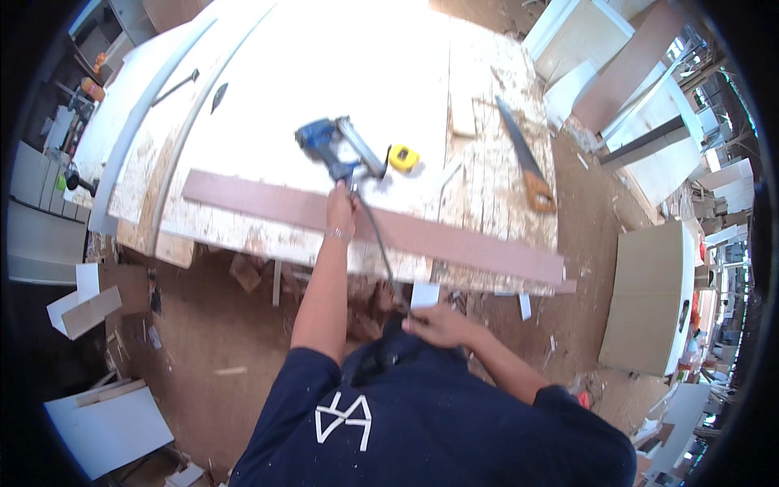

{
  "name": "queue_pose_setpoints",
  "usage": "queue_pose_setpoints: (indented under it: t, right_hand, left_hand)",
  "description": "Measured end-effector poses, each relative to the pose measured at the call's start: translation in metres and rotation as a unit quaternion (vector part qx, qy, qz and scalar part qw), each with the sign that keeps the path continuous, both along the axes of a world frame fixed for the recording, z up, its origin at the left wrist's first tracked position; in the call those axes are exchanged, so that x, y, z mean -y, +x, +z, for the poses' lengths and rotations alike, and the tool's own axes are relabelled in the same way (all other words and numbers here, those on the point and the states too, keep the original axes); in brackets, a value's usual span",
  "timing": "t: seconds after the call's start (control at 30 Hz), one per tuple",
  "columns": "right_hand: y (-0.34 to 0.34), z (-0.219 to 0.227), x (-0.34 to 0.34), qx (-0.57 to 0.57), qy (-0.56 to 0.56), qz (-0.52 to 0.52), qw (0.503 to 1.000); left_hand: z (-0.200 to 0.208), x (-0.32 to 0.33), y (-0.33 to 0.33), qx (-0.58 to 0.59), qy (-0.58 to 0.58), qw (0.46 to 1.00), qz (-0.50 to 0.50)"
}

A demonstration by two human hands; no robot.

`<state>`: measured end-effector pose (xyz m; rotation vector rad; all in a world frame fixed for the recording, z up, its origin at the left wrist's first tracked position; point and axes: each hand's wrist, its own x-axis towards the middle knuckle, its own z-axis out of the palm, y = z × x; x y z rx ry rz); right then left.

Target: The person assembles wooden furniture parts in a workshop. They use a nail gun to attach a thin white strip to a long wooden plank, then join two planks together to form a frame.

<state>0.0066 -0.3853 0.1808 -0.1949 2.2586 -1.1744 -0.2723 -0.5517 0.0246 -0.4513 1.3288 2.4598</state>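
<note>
Far left, a white panel [114,438] sits low down near the floor, with a pale open box shape [85,304] above it. Moving onto the big worktable [499,203], there's a dark long-handled tool [175,88] lying up toward the left, then a small black thing [218,97] too blurry to make out.

A long brown board [454,239] lies flat along the near edge of the table, running most of its width. Just past it is the blue nail gun [320,148], lying on the bright tabletop. The left hand [342,213] reaches over the board and looks closed around the bottom end of the gun's handle, right by the hose fitting. There's a bracelet [337,234] on that wrist.

The hose [378,235] comes off the gun, crosses over the board and drops past the table edge toward the person's waist. Right of the gun, near it, is a yellow tape measure [403,158].

The right hand [438,326] is down at the waist, fingers curled, close to the hose; can't tell if it's actually gripping it.

Further right, a handsaw [523,154] with an orange handle lies on the table, and beyond that a beige cabinet [645,296] stands on the floor.
</note>
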Motion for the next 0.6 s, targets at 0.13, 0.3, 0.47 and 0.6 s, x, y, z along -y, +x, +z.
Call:
queue_pose_setpoints:
  t: [0.13, 0.3, 0.47, 0.6]
  right_hand:
    - [-0.031, 0.035, -0.011, 0.033, -0.114, 0.069, 0.991]
    - [-0.048, 0.022, 0.006, -0.006, -0.233, 0.117, 0.965]
    - [-0.056, 0.014, -0.012, -0.020, -0.218, 0.081, 0.972]
    - [-0.051, 0.019, -0.018, 0.000, -0.189, 0.059, 0.980]
  left_hand:
    - [-0.006, -0.023, 0.000, 0.052, 0.013, 0.997, 0.051]
    - [0.002, -0.027, -0.024, 0.033, 0.302, 0.942, 0.139]
    - [0.020, -0.040, -0.033, 0.114, 0.085, 0.972, 0.187]
    - [0.019, -0.027, -0.038, 0.094, 0.092, 0.969, 0.210]
